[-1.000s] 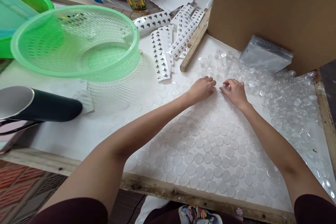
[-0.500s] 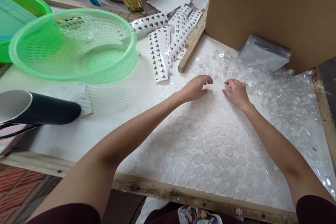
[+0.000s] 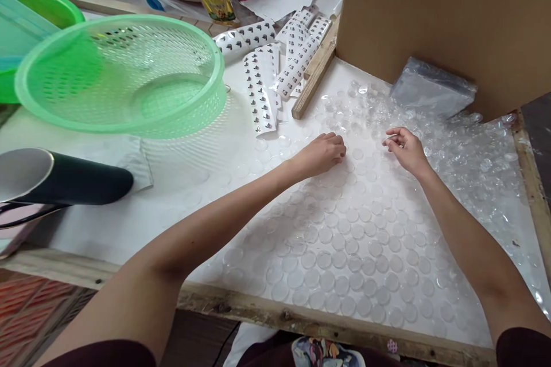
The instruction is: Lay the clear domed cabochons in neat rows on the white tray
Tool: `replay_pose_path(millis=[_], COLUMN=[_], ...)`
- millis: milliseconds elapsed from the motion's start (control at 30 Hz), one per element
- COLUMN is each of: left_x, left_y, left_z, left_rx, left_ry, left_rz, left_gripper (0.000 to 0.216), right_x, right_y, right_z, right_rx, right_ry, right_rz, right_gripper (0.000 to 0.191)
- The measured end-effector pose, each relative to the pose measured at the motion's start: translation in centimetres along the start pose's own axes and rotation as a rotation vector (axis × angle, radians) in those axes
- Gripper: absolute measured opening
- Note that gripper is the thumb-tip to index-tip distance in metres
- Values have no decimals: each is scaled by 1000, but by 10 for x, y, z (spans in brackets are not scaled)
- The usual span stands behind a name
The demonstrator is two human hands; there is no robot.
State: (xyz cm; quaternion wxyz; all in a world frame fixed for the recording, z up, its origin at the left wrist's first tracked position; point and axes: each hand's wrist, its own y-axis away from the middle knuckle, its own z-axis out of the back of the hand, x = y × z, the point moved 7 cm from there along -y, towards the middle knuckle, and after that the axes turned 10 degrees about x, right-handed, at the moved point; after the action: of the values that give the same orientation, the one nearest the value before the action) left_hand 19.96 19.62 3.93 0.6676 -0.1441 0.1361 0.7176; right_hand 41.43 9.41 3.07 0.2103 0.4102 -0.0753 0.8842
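Many clear round plastic discs (image 3: 338,258) lie flat in close rows on the white tabletop. At the far end of these rows, my left hand (image 3: 323,155) rests on the surface with its fingers curled under; whatever they hold is hidden. My right hand (image 3: 408,152) is a little to the right, thumb and fingers pinched together at the near edge of a loose heap of clear discs (image 3: 465,155). A thin clear disc seems to show between those fingertips. One single disc (image 3: 357,153) lies between the two hands.
A green mesh basket (image 3: 193,117) and a dark mug (image 3: 86,178) stand at left. Sticker sheets (image 3: 260,92) lie behind a wooden strip (image 3: 314,86). A cardboard box (image 3: 430,11) and a clear plastic packet (image 3: 433,87) are at the back right. Wooden edging (image 3: 284,315) borders the table.
My right hand has moved to the right toward the heap and its fingers have closed. My left hand has curled its fingers down and shifted slightly nearer to me.
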Motion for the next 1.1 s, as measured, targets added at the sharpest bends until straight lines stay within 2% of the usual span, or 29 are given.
replay_pose_path(millis=[167, 300, 400, 567, 733, 900, 1000, 1100], left_x=[-14, -35, -46, -54, -48, -31, -17, -5], left_y=[-9, -41, -68, -90, -88, -82, -80, -79], left_z=[4, -1, -12, -24, -24, -16, -14, -12], left_rx=[-44, -68, -39, -6, -42, -92, -84, -76], left_ry=[-7, -9, -18, -43, -10, 165, 241, 276], left_rz=[3, 18, 44, 6, 6, 142, 252, 315], left_gripper=[14, 20, 27, 15, 20, 25, 26, 29], right_x=[-19, -29, -32, -23, -13, -5, -2, -2], right_y=[13, 23, 27, 34, 37, 37, 40, 45], right_z=[22, 30, 30, 36, 23, 7, 12, 27], right_rx=[-32, -3, 27, -12, 47, 73, 36, -4], right_ry=[47, 155, 222, 327, 472, 561, 500, 339], right_rz=[-31, -57, -79, -21, 66, 126, 121, 89], right_gripper=[23, 23, 23, 23, 26, 21, 22, 25])
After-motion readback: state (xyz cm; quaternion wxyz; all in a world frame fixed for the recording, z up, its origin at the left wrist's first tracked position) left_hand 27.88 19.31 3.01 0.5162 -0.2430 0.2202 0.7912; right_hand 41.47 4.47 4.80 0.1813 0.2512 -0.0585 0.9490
